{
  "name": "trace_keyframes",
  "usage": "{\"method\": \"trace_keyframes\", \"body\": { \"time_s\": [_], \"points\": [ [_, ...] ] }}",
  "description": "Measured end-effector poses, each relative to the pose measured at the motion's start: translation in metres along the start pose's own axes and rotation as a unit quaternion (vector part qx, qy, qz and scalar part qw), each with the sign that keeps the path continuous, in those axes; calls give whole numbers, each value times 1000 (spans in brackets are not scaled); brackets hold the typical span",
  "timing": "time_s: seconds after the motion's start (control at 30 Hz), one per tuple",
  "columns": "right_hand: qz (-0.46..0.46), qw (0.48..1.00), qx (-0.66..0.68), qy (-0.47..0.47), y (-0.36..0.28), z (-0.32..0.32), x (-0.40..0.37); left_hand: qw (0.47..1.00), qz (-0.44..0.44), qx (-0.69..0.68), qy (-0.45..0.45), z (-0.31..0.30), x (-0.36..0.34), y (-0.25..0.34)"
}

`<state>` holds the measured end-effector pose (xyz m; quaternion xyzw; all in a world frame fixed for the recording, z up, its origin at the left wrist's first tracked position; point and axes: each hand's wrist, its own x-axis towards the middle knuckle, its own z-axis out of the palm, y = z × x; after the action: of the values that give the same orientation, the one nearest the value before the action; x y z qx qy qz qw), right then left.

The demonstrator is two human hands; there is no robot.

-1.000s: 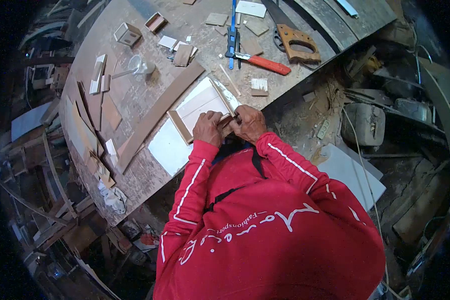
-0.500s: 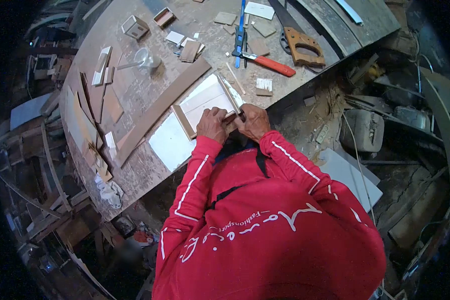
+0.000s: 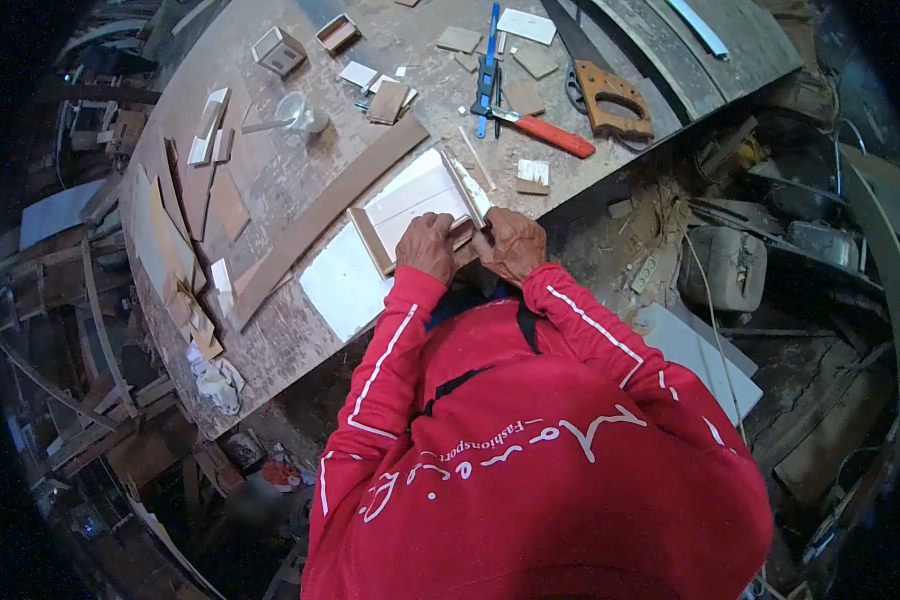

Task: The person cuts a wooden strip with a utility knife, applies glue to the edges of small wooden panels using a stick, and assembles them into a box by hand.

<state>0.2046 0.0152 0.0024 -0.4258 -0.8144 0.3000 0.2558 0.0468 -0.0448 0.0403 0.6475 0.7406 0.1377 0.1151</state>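
A shallow wooden box [image 3: 370, 243] with a pale base and upright brown strips for sides lies at the table's near edge. My left hand [image 3: 427, 247] is closed with curled fingers over its near side, where a short brown strip shows between the hands. At the near right corner my right hand [image 3: 515, 246] pinches the end of the box's side; the thumb and fingertips are partly hidden. Beneath the box, a white board [image 3: 345, 290] rests on the worn wooden table [image 3: 295, 345].
A long brown wood strip [image 3: 320, 225] lies beyond the board. Farther right are a red-handled tool [image 3: 550, 135], a blue bar tool [image 3: 486, 85] and a handsaw [image 3: 613, 102]. A plastic cup [image 3: 303, 115] and small boxes stand at the back. Scrap wood clutters the floor.
The view has shifted slightly, moving the tabletop a little right and down. Both hands stay at the box's near side, with the right hand turned slightly and the short strip showing more.
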Motion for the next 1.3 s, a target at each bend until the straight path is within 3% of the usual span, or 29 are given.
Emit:
{"method": "trace_keyframes", "body": {
  "time_s": [0.23,0.43,0.57,0.67,0.87,1.3],
  "points": [
    [8,1000,5,6,-1,0,-3,995,-90,-47,0,-10,13,7],
    [-3,1000,14,24,2,2,-3,984,-106,-71,128,-42,27,27],
    [-31,998,24,44,-2,-4,-2,973,-199,-104,49,-45,27,18],
    [-45,997,33,49,4,-2,-3,990,-133,-15,44,-14,19,-2],
    [-53,996,46,51,12,4,-11,966,-259,-17,-19,-7,28,25],
    [-61,997,28,32,21,1,-11,968,-252,10,19,-1,27,31]
  ]
}}
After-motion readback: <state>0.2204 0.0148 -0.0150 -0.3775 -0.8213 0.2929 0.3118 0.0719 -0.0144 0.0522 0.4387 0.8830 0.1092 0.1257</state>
